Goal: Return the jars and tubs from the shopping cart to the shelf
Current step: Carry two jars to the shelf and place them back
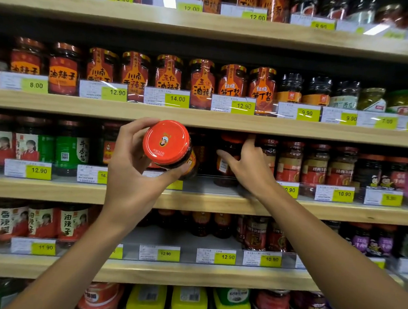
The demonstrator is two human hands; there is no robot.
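Left hand (134, 164) grips tilted jar (169, 147); right hand (248, 167) grips shelved jar (229, 161).

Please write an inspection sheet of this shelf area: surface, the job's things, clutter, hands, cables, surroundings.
Surface: wooden shelf at hand height, stocked, with a gap in the row behind the hands.
Job's things: red-lidded jar, tilted with its lid toward the camera; a second dark jar stands on the shelf.
Clutter: nothing seen.
Hands: left hand holds the red-lidded jar in a firm grip; right hand has fingers round the dark jar.
Cables: nothing seen.
Surroundings: more shelves of jars above and below, yellow price tags along the edges; shopping cart not in view.
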